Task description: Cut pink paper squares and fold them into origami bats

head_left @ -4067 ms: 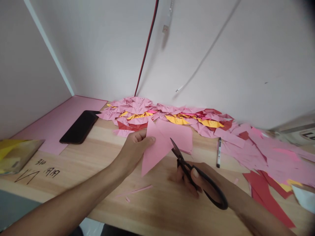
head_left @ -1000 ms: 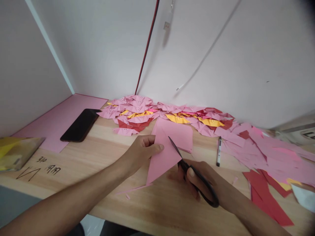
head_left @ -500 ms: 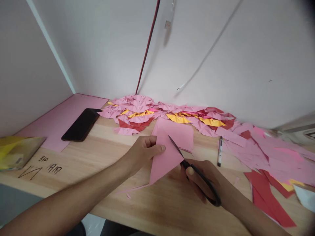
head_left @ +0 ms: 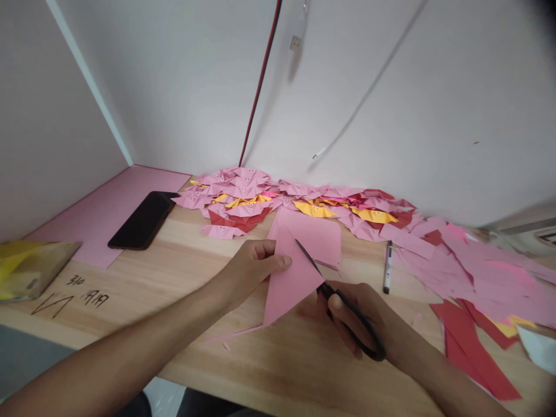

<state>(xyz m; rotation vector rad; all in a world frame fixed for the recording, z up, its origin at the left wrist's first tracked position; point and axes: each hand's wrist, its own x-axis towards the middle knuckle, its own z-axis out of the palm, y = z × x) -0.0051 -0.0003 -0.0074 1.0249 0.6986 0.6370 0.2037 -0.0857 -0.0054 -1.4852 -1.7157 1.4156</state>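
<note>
My left hand [head_left: 259,267] pinches a pink paper triangle [head_left: 289,289] between thumb and fingers, its left edge in the grip. Black-handled scissors [head_left: 357,323] are in my right hand [head_left: 354,313], fingers wrapped round the handles. Their blades point up and left along the triangle's right edge; whether they are fully closed is hard to tell. A stack of pink paper squares [head_left: 319,236] lies just behind the triangle. Below the triangle's bottom tip is a thin pink paper strip [head_left: 237,334] with a small scrap beside it.
Folded paper pieces [head_left: 247,188] in pink, yellow and red pile along the wall. Pink and red offcuts [head_left: 490,278] spread at the right, near a marker [head_left: 388,267]. A phone [head_left: 143,221] lies on a large pink sheet [head_left: 102,217] at left, by a yellow packet [head_left: 37,269].
My right hand and the scissors have shifted very slightly left, and the handles sit a little closer together. The left hand and the paper have barely moved.
</note>
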